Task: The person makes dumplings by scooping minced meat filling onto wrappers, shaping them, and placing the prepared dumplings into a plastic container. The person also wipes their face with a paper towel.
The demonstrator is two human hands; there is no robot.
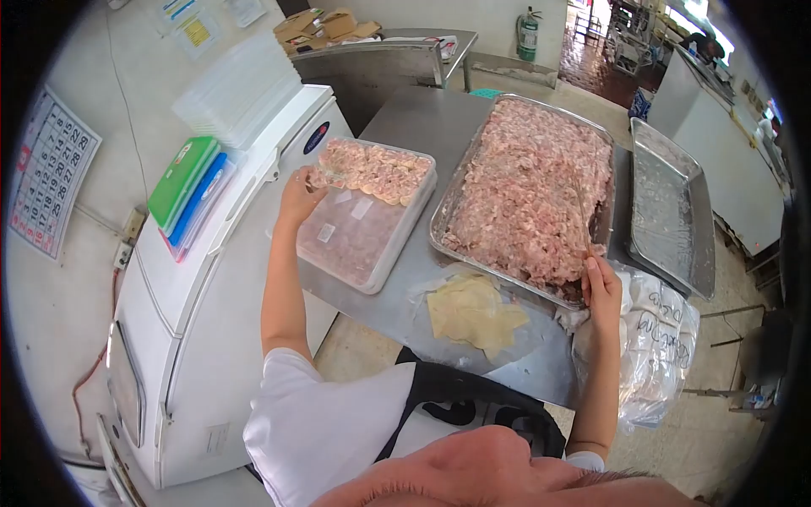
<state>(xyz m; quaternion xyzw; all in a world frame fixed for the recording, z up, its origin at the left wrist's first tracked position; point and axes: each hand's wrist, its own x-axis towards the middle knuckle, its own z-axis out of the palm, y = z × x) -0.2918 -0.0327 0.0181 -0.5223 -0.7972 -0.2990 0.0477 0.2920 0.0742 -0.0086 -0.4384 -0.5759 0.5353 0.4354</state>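
My left hand (302, 196) is over the left edge of a clear plastic container (397, 253), its fingers closed together; what they hold, if anything, is too small to make out. Rows of small meat dumplings (384, 169) fill the far part of that container, and a clear sheet with white labels shows in the near part. At the near right corner of a big metal tray, my right hand (600, 287) grips a thin, knife-like tool (583, 207) whose tip rests against the ground meat (532, 186). Pale yellow wrappers (475, 313) lie on plastic at the table's near edge.
An emptied metal tray (672, 211) stands to the right, beside bagged white packs (650, 338) with handwriting. On the left, a white chest freezer (228, 338) carries stacked clear lids (236, 101) and coloured folders (183, 186). A person (705, 46) is far back right.
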